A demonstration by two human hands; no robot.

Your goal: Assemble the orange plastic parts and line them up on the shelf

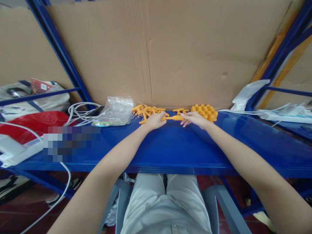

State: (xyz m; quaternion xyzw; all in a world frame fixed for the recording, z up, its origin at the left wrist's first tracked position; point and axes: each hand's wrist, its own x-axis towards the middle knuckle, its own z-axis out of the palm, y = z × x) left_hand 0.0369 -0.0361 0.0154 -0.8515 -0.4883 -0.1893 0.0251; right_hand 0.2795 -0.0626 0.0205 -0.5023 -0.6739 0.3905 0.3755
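An orange plastic piece with a thin ridged shaft and a thicker end is held level between my two hands, just above the table. My left hand is closed round its left end, which the fingers hide. On the thicker end, my right hand pinches with thumb and fingertips, the other fingers hanging loose. Behind my left hand lies a pile of orange plastic pieces with small metal chains. A T-shaped orange piece rests beyond my hands. Beside my right hand stands an orange block of round cells.
The blue table backs onto a cardboard sheet between blue posts. Left of the pile lie a clear plastic bag, coiled white cables and a red bag. White power strips sit at both sides.
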